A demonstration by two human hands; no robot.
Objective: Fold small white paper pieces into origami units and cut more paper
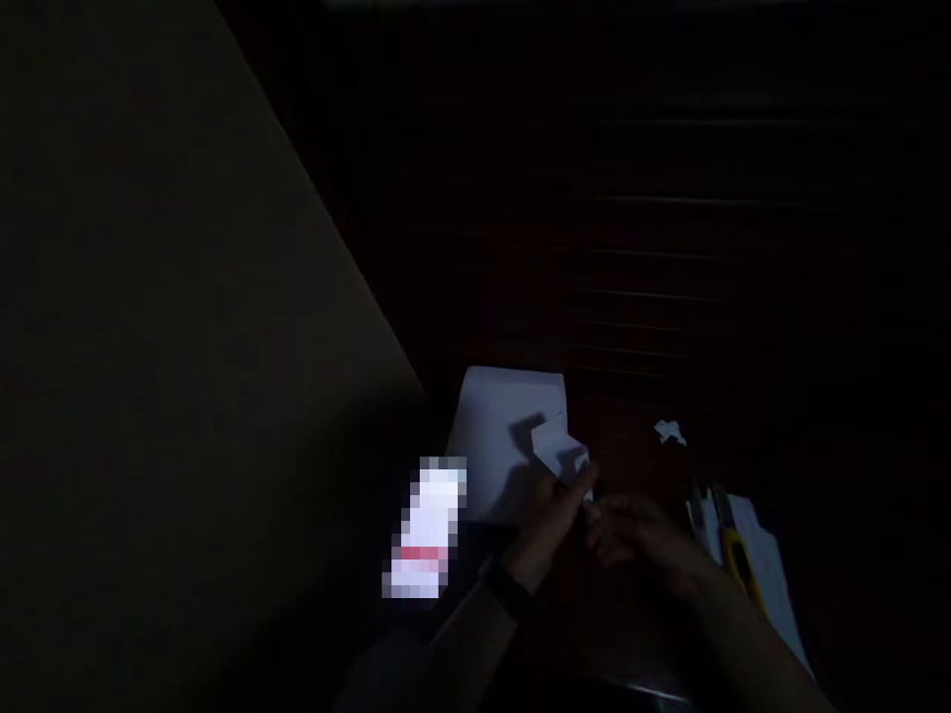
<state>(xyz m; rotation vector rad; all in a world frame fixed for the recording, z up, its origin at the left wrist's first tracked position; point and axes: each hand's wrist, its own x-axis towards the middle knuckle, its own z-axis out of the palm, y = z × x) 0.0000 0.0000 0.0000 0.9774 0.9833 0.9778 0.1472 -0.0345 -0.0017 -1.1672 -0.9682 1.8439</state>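
The scene is very dark. My left hand (pixel 548 535) pinches a small folded white paper piece (pixel 559 448) and holds it just above a white sheet (pixel 497 421) lying on the dark wooden table. My right hand (pixel 639 540) is right beside it, its fingers curled toward the lower tip of the same paper piece. Whether it grips the paper is lost in the dark.
A small white paper scrap (pixel 670 432) lies to the right. More white paper with a yellow-handled tool (pixel 739 560) sits at the right. A blurred white and red object (pixel 427 530) lies to the left. A large dim flat surface (pixel 163 347) fills the left.
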